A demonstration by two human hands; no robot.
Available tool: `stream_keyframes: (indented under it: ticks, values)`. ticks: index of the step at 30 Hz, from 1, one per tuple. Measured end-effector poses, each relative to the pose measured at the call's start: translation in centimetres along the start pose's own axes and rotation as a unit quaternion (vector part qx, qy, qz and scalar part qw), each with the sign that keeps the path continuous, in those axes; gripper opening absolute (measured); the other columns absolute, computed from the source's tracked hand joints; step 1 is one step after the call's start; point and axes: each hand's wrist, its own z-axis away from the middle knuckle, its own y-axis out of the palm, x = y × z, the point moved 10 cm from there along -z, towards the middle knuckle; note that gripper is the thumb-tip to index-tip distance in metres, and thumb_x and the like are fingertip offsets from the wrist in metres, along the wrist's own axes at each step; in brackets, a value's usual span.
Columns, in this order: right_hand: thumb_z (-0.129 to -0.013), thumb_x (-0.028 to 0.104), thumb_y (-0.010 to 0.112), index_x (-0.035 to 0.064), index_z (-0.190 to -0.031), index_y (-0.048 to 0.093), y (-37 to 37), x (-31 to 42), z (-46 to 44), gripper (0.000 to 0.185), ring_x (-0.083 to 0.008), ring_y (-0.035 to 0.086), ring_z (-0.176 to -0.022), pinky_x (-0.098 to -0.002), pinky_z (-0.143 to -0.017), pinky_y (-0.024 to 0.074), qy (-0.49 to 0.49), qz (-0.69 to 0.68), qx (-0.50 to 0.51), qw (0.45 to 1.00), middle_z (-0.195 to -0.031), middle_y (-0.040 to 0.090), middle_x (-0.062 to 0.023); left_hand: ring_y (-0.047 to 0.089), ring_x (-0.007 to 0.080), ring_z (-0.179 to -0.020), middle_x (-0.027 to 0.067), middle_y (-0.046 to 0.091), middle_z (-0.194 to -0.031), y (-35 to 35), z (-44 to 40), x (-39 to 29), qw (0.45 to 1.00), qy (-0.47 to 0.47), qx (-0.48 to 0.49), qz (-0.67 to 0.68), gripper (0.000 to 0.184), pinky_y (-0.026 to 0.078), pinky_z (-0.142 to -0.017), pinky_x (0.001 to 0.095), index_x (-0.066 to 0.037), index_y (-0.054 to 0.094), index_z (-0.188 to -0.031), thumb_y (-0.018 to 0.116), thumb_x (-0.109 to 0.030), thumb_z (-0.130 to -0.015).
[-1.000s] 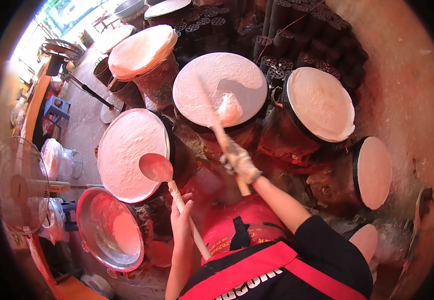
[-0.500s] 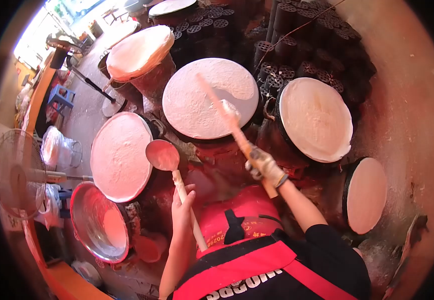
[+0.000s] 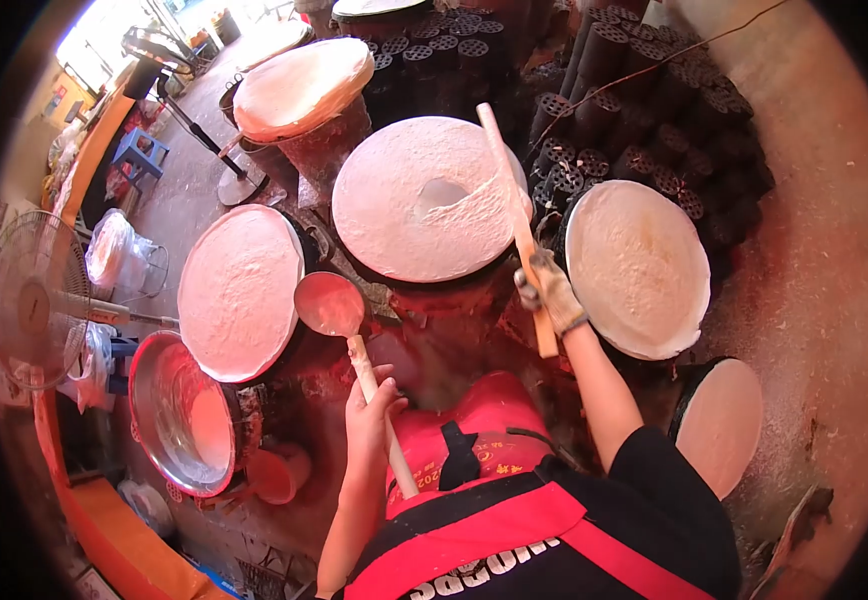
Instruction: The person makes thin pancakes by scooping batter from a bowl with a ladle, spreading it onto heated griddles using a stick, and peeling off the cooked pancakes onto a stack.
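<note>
My left hand (image 3: 367,412) is closed around the pale wooden handle of a ladle (image 3: 330,303); its round bowl, coated in batter, points away from me beside the left griddle. In a work glove, my right hand (image 3: 554,292) grips a long flat wooden spreader (image 3: 507,185). The spreader crosses the right edge of the middle griddle, over a layer of white batter (image 3: 384,205); I cannot tell whether it touches. Batter covers most of that round griddle, with a small grey bare patch (image 3: 441,194) near its centre and a rough ridge right of the patch.
More batter-covered griddles stand at left (image 3: 239,292), right (image 3: 639,270) and lower right (image 3: 719,428). At lower left is a red-rimmed basin (image 3: 186,412) of batter, near a standing fan (image 3: 36,300). Stacked black coal briquettes (image 3: 644,130) fill the back right. A blue stool (image 3: 141,152) is farther left.
The spreader has swung rightward across the middle griddle, with my right hand moving up and right. The grey bare area has shrunk to a small central patch. My left hand still holds the ladle.
</note>
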Motion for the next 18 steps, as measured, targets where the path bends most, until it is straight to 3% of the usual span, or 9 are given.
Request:
stream_keyframes:
  ticks: [2,4,6,7,10,11,14,17,18]
  values:
    - [-0.092,0.033,0.055,0.0191,-0.114,0.047,1.9,0.4,-1.7,0.027,-0.0070,0.041,-0.045,-0.0217,-0.037,0.0325,-0.009,-0.030,-0.050,0.998,-0.069,0.052,-0.0010,0.053,0.0083,-0.067,0.0029,0.054,-0.085,-0.2,0.1,-0.6,1.000,-0.014,0.004,0.023,0.026,0.044,-0.053,0.0193,-0.001,0.051,-0.113,0.056,-0.010,-0.089]
    - [-0.092,0.031,0.055,0.0164,-0.108,0.050,4.5,0.8,-1.5,0.022,-0.0068,0.041,-0.045,-0.0218,-0.037,0.0328,-0.063,0.136,-0.159,0.976,-0.066,0.050,0.0011,0.047,0.0076,-0.052,0.0022,0.052,-0.073,0.2,0.2,-1.2,0.997,-0.052,0.049,-0.010,0.027,0.035,-0.039,0.0191,-0.001,0.048,-0.114,0.056,-0.011,-0.090]
    - [-0.093,0.028,0.054,0.0145,-0.112,0.057,4.3,-1.2,-2.4,0.023,-0.0102,0.043,-0.040,-0.0261,-0.037,0.0381,-0.024,0.240,-0.124,0.963,-0.066,0.053,-0.0029,0.040,0.0062,-0.043,0.0022,0.050,-0.066,-0.1,0.1,-1.5,0.997,-0.058,0.045,-0.007,0.028,0.028,-0.033,0.0197,-0.001,0.046,-0.115,0.055,-0.011,-0.090]
    - [-0.093,0.025,0.054,0.0147,-0.121,0.057,5.2,1.2,-1.2,0.030,-0.0078,0.044,-0.043,-0.0239,-0.039,0.0379,-0.259,0.351,-0.081,0.896,-0.066,0.054,-0.0012,0.040,0.0061,-0.043,0.0025,0.050,-0.066,-0.6,0.0,-1.8,0.998,-0.051,0.045,-0.020,0.029,0.028,-0.034,0.0194,-0.001,0.045,-0.116,0.055,-0.011,-0.090]
    - [-0.093,0.021,0.055,0.0102,-0.131,0.051,1.6,-0.3,1.4,0.039,-0.0090,0.049,-0.050,-0.0246,-0.047,0.0424,-0.295,0.207,-0.236,0.903,-0.073,0.057,0.0003,0.040,0.0062,-0.044,0.0027,0.049,-0.067,-2.0,-0.2,-2.0,0.997,-0.061,0.047,-0.022,0.024,0.028,-0.035,0.0199,-0.003,0.045,-0.112,0.053,-0.011,-0.091]
    - [-0.093,0.019,0.055,0.0046,-0.128,0.053,1.8,-4.4,1.7,0.038,-0.0082,0.048,-0.056,-0.0231,-0.052,0.0422,-0.141,-0.018,-0.233,0.962,-0.078,0.056,0.0014,0.040,0.0065,-0.046,0.0025,0.049,-0.069,-2.4,-0.3,-1.7,0.996,-0.071,0.058,0.011,0.020,0.029,-0.036,0.0199,-0.004,0.045,-0.109,0.053,-0.011,-0.091]
    - [-0.091,0.019,0.056,0.0279,-0.133,0.049,6.3,-6.4,-0.5,0.043,-0.0050,0.034,-0.039,-0.0227,-0.032,0.0317,-0.238,0.210,-0.190,0.929,-0.059,0.040,0.0068,0.041,0.0074,-0.051,0.0023,0.047,-0.074,-2.7,-0.7,-1.5,0.991,-0.096,0.076,0.057,0.014,0.030,-0.037,0.0200,-0.006,0.045,-0.103,0.052,-0.011,-0.091]
    - [-0.091,0.028,0.057,0.0273,-0.131,0.050,13.4,-5.9,1.6,0.041,-0.0057,0.036,-0.038,-0.0241,-0.032,0.0310,-0.028,0.152,-0.078,0.985,-0.055,0.041,0.0060,0.043,0.0083,-0.055,0.0023,0.046,-0.077,-3.0,-1.1,-1.5,0.987,-0.109,0.094,0.074,0.012,0.031,-0.039,0.0199,-0.007,0.045,-0.101,0.052,-0.010,-0.091]
    - [-0.091,0.028,0.057,0.0273,-0.131,0.050,12.3,-5.8,1.7,0.041,-0.0057,0.036,-0.038,-0.0241,-0.032,0.0310,-0.029,0.154,-0.081,0.984,-0.055,0.041,0.0060,0.043,0.0087,-0.057,0.0023,0.046,-0.078,-3.0,-1.2,-1.6,0.986,-0.105,0.105,0.079,0.013,0.032,-0.039,0.0198,-0.008,0.045,-0.102,0.052,-0.010,-0.091]
